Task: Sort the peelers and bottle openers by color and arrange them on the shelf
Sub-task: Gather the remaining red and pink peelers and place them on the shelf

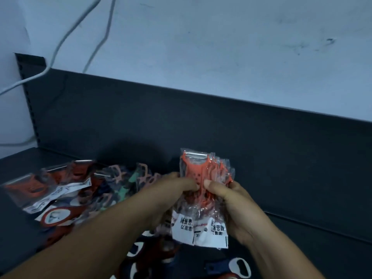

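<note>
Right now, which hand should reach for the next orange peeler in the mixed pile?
Left, probably. The mixed pile lies just beyond the left hand, on its side; the right hand grips the orange peeler bundle from the far side.

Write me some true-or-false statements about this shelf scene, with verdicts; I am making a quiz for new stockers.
The left hand and right hand both hold a bundle of orange plastic peelers in clear bags. True.
The bundle's metal blades point toward the person. False: they point away; the white labels are nearest.
A pile of mixed bagged utensils lies left of the bundle. True.
The bottle opener at the bottom right is green. False: it is dark blue.
</note>
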A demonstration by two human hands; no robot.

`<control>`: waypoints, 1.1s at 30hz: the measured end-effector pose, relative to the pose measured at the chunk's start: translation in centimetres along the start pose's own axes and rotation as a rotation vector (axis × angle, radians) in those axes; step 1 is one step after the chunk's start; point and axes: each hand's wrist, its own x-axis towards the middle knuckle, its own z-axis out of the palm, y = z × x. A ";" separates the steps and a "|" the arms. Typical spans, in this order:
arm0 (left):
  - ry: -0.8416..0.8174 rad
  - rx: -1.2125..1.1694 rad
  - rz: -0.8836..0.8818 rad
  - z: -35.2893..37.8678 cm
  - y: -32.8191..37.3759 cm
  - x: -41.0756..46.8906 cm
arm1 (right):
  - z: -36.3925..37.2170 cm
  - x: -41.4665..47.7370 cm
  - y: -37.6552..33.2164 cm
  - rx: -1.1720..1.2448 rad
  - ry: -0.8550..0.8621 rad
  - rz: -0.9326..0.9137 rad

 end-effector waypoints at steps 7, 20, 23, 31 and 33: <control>-0.227 -0.102 -0.045 7.2 0.3 0.8 | -6.2 -3.5 0.2 0.164 -0.121 0.037; -0.188 1.122 0.627 18.8 1.8 2.9 | -21.3 -9.7 -0.5 -0.178 0.056 0.047; -0.246 1.393 0.703 20.9 0.7 4.5 | -24.2 -11.2 -0.5 -0.373 0.142 0.016; -0.423 1.569 0.429 24.0 -0.9 7.8 | -25.7 -9.8 1.3 -0.845 0.100 -0.132; -0.445 1.574 0.373 24.1 -0.7 8.2 | -25.4 -8.8 1.3 -0.960 0.099 -0.186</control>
